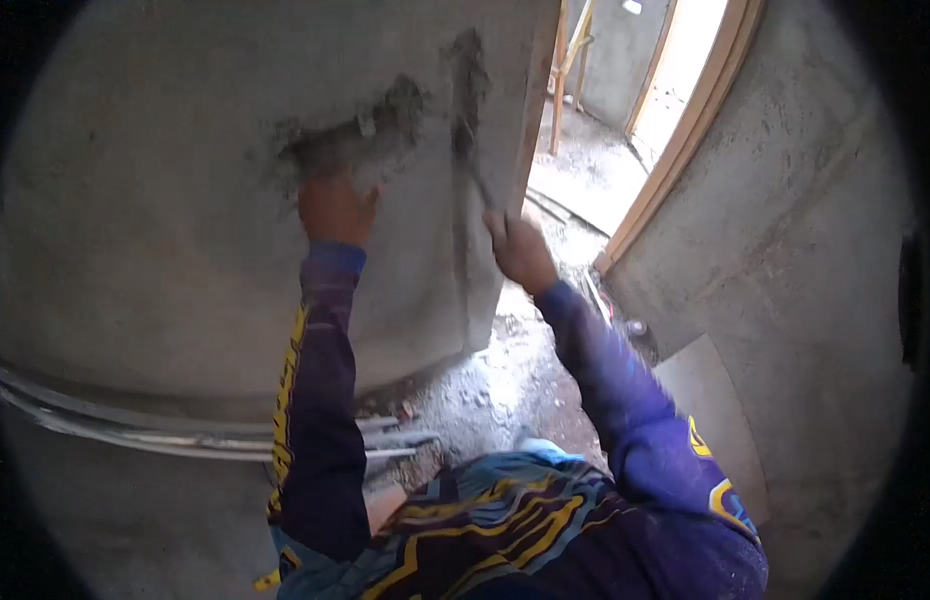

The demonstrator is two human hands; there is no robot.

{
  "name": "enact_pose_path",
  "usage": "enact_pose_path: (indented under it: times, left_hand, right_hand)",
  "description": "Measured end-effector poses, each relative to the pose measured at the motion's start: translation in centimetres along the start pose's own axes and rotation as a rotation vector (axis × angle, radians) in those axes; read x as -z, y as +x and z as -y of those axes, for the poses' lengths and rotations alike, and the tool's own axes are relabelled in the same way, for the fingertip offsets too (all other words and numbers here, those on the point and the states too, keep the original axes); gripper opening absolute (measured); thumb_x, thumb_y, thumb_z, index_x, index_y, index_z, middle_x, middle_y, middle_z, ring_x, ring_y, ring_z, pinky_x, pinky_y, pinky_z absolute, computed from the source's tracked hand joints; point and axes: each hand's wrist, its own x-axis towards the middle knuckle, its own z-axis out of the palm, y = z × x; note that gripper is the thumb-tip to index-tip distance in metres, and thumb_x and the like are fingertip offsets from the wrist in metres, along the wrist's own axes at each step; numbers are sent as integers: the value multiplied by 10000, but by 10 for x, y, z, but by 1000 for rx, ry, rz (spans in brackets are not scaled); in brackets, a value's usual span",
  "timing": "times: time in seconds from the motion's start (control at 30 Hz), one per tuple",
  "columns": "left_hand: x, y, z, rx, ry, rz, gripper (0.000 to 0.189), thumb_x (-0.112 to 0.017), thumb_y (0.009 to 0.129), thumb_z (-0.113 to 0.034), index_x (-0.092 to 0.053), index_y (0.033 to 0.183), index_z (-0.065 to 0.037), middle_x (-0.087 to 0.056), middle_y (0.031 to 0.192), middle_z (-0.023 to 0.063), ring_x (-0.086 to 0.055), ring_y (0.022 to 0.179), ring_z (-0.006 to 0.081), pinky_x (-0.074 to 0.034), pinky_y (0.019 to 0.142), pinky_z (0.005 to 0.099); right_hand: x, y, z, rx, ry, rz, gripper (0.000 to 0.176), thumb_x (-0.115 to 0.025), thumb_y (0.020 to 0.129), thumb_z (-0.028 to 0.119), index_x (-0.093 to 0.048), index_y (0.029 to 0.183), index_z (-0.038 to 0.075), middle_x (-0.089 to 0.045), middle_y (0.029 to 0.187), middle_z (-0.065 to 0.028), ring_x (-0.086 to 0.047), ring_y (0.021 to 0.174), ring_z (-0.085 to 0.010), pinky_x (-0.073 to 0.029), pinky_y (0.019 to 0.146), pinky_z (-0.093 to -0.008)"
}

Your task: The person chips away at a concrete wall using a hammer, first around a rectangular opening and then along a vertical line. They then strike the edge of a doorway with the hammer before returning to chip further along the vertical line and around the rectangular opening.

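My left hand (pixel 335 208) is against the grey plastered wall (pixel 185 230), just below a rough dark recess (pixel 360 135). Its thumb points up and to the right; its fingertips are lost in the dark patch, so whatever they may hold cannot be made out. A thin, dark, rod-like tool (pixel 480 187) is in my right hand (pixel 522 250), whose fingers are wrapped round its lower end. The tool slants up to the left, its tip at a dark vertical groove (pixel 465 115) near the wall's right edge.
Right of the wall is a doorway with a wooden frame (pixel 675 135) and wooden props (pixel 559 100) beyond. Long pale pipes (pixel 165 437) lie along the wall's foot. Rubble covers part of the floor (pixel 515 375). A pale board (pixel 715 410) leans at the right.
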Motion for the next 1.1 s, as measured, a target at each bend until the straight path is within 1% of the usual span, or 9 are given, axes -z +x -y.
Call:
enact_pose_path:
  times: [0.1, 0.3, 0.37, 0.47, 0.57, 0.8, 0.87, 0.93, 1.1]
  left_hand:
    - [4, 4, -4, 42, -46, 63, 472, -772, 710, -327, -640, 1032, -8, -630, 977, 190, -593, 949, 344, -474, 829, 438]
    - [-1, 5, -1, 40, -53, 31, 472, -764, 715, -341, -642, 1031, -13, -629, 975, 189, -587, 971, 339, -463, 844, 443]
    - [0, 7, -2, 46, -38, 44, 477, -761, 719, -343, -639, 1042, -13, -625, 995, 189, -579, 990, 336, -458, 855, 443]
    - [-1, 3, -6, 79, 3, 87, 491, -754, 726, -349, -633, 1067, -19, -617, 1031, 187, -565, 1020, 334, -449, 877, 441]
    - [4, 20, -1, 88, 4, 76, 548, -742, 733, -404, -625, 1117, -31, -619, 1073, 185, -573, 1032, 351, -455, 884, 455]
    - [3, 8, -4, 93, -35, 101, 510, -756, 719, -368, -640, 1080, -27, -620, 1047, 161, -562, 1028, 328, -445, 887, 430]
    - [2, 8, -1, 65, -18, 75, 511, -761, 716, -362, -640, 1083, -27, -620, 1048, 165, -565, 1029, 328, -451, 881, 426]
    - [2, 8, -3, 45, 6, 57, 513, -766, 713, -356, -641, 1086, -28, -620, 1048, 170, -567, 1031, 327, -458, 876, 422]
    - [-8, 11, 3, 66, -27, 66, 498, -746, 734, -352, -637, 1094, -26, -611, 1079, 177, -557, 1057, 327, -434, 914, 426]
  right_hand:
    - [32, -5, 28, 42, -5, 7, 415, -447, 958, 347, -541, 1012, -54, -602, 880, -301, -579, 838, -492, -441, 712, -522]
    - [124, 24, 158, 728, 890, -345, 371, -425, 983, 302, -417, 687, 78, -348, 577, 25, -367, 486, -78, -293, 423, -242]
    - [97, 52, 130, 898, 445, -731, 214, -405, 971, 191, -490, 809, 81, -436, 616, 0, -417, 500, -116, -344, 447, -265]
    - [-5, 43, -14, 629, -234, -403, 340, -410, 968, 271, -513, 989, -53, -567, 731, -281, -569, 781, -469, -434, 790, -508]
    - [-2, -5, -4, -179, -62, 205, 404, -381, 979, 318, -516, 1051, -56, -573, 944, -358, -547, 951, -502, -435, 784, -515]
    - [117, 28, 125, 865, 155, -655, 291, -402, 995, 278, -506, 884, 30, -467, 662, -88, -469, 582, -218, -375, 505, -346]
    - [113, 25, 145, 838, 760, -490, 278, -373, 1005, 213, -468, 782, 78, -420, 653, 20, -382, 518, -53, -288, 420, -227]
    - [57, 56, 71, 804, -76, -731, 165, -428, 952, 184, -469, 898, 33, -483, 658, -101, -482, 527, -255, -400, 487, -350]
    - [-28, -14, -40, -190, -33, 126, 365, -417, 972, 276, -578, 965, -52, -589, 842, -329, -566, 847, -508, -434, 748, -523]
